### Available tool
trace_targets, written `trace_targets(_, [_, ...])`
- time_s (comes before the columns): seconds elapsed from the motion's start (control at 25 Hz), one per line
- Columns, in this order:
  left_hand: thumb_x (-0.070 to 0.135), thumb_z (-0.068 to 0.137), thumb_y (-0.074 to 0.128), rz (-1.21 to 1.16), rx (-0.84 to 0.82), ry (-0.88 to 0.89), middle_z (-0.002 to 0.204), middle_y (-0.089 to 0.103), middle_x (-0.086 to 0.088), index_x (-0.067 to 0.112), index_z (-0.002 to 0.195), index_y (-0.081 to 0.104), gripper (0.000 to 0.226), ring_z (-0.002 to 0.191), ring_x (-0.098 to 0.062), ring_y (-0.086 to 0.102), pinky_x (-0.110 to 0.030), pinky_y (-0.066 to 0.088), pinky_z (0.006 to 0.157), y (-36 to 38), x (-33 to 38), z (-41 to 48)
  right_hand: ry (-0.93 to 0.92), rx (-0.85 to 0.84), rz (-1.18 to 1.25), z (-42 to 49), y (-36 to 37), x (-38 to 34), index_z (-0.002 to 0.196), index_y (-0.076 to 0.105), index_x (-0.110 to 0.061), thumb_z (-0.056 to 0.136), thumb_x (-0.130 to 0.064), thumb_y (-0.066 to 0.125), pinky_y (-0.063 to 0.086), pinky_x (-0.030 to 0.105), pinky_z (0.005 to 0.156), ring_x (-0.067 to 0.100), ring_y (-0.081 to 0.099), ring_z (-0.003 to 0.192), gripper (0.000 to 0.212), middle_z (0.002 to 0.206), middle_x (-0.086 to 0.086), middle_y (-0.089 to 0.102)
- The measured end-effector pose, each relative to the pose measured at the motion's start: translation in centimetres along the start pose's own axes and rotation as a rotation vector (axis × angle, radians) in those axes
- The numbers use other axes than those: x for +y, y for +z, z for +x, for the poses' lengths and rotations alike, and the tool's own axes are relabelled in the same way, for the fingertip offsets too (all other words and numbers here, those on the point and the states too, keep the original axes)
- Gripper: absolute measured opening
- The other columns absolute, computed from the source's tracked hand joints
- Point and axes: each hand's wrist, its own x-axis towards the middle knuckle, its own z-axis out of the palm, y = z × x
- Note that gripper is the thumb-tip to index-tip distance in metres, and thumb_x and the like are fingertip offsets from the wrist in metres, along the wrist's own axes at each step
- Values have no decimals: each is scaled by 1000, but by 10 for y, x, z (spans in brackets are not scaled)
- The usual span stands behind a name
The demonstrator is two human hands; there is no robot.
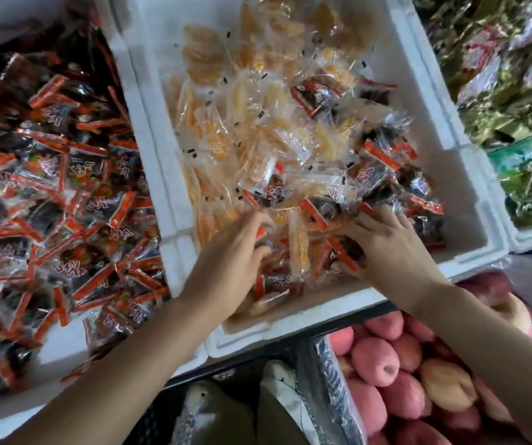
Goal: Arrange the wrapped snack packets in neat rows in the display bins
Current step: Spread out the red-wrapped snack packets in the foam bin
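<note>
Hardly begun: in the middle foam bin (290, 319), yellow packets (242, 101) and red-and-black packets (380, 162) lie jumbled with no rows, while the left hand (235, 252) and right hand (386, 245) curl, seemingly gripping, around red-and-black ones near its front edge.

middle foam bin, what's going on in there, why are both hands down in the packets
A person is working with both bare hands at the near end of the white foam bin, where red-and-black packets are mixed in with yellow clear-wrapped packets. The left hand curls its fingers round red-and-black packets. The right hand lies over more of them, and its grip is unclear. Nothing here is in rows yet. The left bin holds a loose heap of the red-and-black kind.
</note>
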Motion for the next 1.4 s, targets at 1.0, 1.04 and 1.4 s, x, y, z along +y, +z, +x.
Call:
trace_targets(1.0, [24, 92, 59, -184, 39, -145, 107, 63, 1, 15, 118, 54, 28, 79, -22, 61, -25, 50, 77, 12, -1, -20, 71, -319, 308, -2, -3, -10, 128, 53, -25, 80, -33, 70, 42, 37, 99, 22, 46, 121, 52, 131, -5, 43])
trace_targets(1.04, [23, 92, 59, -218, 53, -153, 104, 63, 3, 15, 118, 54, 28, 79, -17, 60, -17, 48, 77, 10, 2, -20, 70, -336, 292, -3, -6, -12, 126, 54, -23, 81, -34, 70, 44, 36, 96, 22, 50, 116, 49, 127, -4, 45])
trace_targets(1.4, [21, 86, 66, -479, 235, -279, 88, 63, 18, 28, 102, 54, 21, 69, 2, 61, -13, 48, 65, -51, -15, -60, 79, 40, 553, 25, -64, -112, 96, 41, -25, 84, -46, 59, 41, 18, 54, 6, 50, 60, 31, 74, -14, 53])
